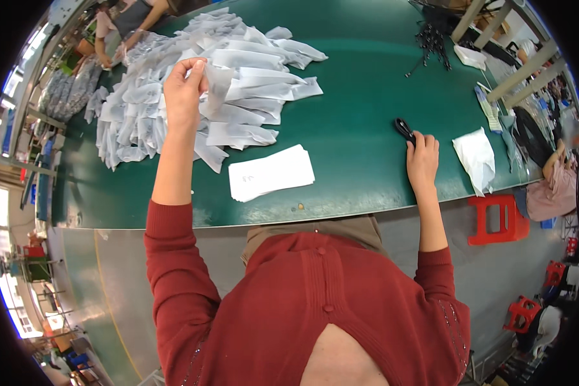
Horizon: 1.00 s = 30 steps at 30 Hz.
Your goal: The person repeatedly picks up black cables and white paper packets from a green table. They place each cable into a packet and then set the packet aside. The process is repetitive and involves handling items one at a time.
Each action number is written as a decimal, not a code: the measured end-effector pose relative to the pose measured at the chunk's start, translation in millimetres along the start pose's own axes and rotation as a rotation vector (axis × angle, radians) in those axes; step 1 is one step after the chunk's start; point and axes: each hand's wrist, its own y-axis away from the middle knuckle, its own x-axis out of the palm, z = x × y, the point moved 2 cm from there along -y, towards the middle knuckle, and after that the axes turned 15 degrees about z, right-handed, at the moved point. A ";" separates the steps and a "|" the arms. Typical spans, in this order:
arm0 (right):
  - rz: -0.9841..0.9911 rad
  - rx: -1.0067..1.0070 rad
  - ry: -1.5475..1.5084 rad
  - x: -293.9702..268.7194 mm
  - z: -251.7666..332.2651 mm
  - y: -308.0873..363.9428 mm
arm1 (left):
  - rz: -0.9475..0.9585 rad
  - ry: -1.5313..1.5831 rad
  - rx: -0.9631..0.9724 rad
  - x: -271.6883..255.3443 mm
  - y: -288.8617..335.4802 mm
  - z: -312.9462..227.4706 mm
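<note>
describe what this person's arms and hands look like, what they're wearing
Both arms wear a dark red knitted top, sleeves pushed up to about the elbows, forearms bare. The right sleeve has a line of small studs. The left hand and right hand are bare: no gloves, no visible rings or watch.

White translucent bag (217, 80) lifted off pile, black scissors (404, 128) on green table

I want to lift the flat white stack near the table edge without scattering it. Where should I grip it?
Likely best by its near long edge, coming from the person's side. The white stack lies flat and squared on the green table, apart from the loose pile of white bags, so fingers can slide under there.
</note>
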 end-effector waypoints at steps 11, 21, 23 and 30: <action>0.097 -0.012 -0.682 -0.3 53.2 8.0 | 0.178 -0.354 0.104 64.5 79.6 16.7; 0.211 -0.311 -0.868 -21.9 134.9 25.1 | 0.390 -0.644 0.017 153.0 142.2 56.1; 0.176 -0.385 -0.787 -28.8 142.8 26.4 | 0.369 -0.569 -0.024 152.0 143.9 59.3; 0.147 -0.632 -0.594 -39.8 148.5 27.9 | 0.303 -0.236 -0.184 144.4 147.0 58.0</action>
